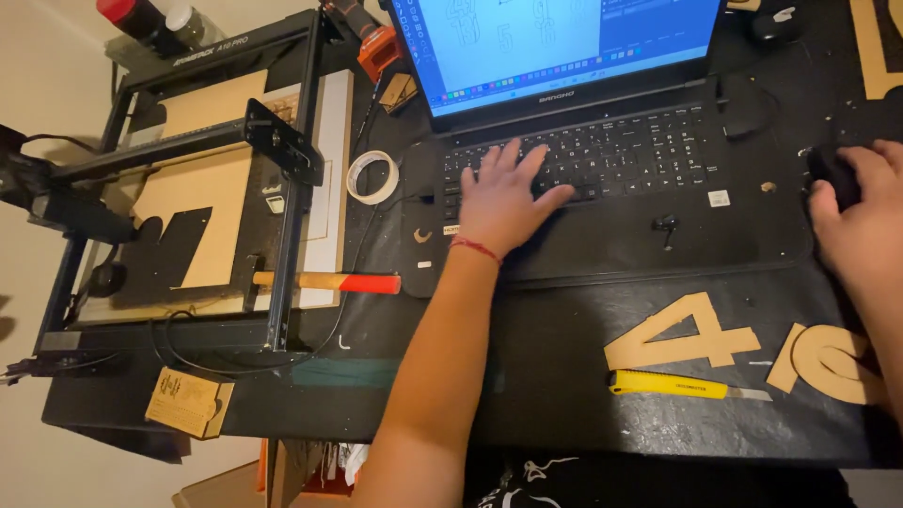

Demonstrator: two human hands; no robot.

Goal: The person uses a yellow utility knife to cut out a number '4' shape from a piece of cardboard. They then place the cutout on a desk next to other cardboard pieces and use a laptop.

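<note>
The laptop (602, 141) stands open on the black table (564, 395), in the upper middle of the view, with its long axis running left to right; the bright blue screen is on the far side and the keyboard (583, 160) points toward the person. The left hand (508, 193) lies flat on the left part of the keyboard, fingers spread and stretched, and it grips nothing; a thin red string is around its wrist. The right hand (861, 221) is at the right edge of the table and rests curved over a black mouse (832, 174), which it covers loosely from above. In front of the laptop, nearer to the person, lie a wooden cut-out in the shape of a four (682, 339) and a second wooden cut-out (828, 362), partly under the right forearm. Just below the four lies a yellow utility knife (677, 384), its long axis left to right and its blade end pointing right. To the left of the laptop are a roll of tape (372, 177) and a frame machine (188, 188) with a wooden sheet (202, 202) inside.
</note>
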